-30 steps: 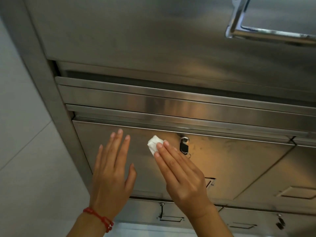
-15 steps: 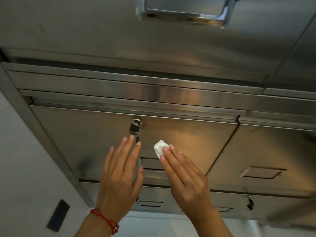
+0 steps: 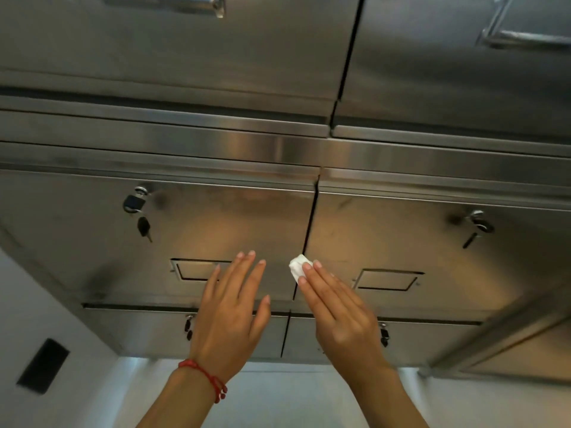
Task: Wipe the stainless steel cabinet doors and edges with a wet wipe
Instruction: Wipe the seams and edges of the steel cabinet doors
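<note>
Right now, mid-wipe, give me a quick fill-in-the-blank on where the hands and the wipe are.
1. The white wet wipe is pressed under the straight fingers of the ____ hand.
2. The wipe sits at the vertical ____ between two cabinet doors.
3. The left hand, fingers spread, holds ____.
4. The red bracelet is on the ____ wrist.

Missing words: right; gap; nothing; left

Pale wall at left, dark rectangular plate, perhaps vent.

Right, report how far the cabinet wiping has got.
Done: nothing can be confirmed clean; smudges show on the left door. In hand: right hand presses the wet wipe at the seam between doors, left hand flat. Left: right door, upper doors and edges.
</note>
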### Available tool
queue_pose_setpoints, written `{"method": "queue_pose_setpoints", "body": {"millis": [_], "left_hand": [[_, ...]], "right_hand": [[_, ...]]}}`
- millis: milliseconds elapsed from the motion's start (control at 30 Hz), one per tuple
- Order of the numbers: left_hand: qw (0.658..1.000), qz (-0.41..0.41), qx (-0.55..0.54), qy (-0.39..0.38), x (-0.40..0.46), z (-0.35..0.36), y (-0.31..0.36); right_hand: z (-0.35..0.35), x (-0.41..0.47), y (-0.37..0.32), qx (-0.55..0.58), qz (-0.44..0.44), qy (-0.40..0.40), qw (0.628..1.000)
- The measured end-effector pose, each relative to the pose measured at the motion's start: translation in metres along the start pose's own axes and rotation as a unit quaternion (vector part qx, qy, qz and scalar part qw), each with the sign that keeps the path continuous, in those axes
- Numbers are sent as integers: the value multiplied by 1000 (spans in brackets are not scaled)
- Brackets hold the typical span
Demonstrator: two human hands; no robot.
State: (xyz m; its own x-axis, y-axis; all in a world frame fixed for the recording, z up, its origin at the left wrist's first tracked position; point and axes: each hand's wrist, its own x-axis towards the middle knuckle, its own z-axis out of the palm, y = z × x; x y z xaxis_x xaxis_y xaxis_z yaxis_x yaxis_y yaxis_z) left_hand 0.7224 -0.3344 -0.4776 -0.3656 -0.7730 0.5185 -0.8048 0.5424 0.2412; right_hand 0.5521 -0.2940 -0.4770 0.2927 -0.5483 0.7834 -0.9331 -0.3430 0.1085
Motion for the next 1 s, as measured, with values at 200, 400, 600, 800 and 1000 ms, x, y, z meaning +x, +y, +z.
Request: {"method": "queue_pose_setpoints", "body": {"millis": [200,400,600,800,1000], "left_hand": [[999,24,4,-31,2,13,36],[999,38,-10,-30,12,31,51],[998,33,-12,-50,24,58,52],[996,53,-14,-70,16,91,37],[997,44,-24,-66,-4,124,29]], "right_hand": [[-19,-22,21,3,35,-4,999],[-20,-36,37,-7,58,-10,998],[-3,-47,49,-9,77,-17,997],[32,-59,51,2,94,-12,996],[61,-90,49,24,93,-18,995]]}}
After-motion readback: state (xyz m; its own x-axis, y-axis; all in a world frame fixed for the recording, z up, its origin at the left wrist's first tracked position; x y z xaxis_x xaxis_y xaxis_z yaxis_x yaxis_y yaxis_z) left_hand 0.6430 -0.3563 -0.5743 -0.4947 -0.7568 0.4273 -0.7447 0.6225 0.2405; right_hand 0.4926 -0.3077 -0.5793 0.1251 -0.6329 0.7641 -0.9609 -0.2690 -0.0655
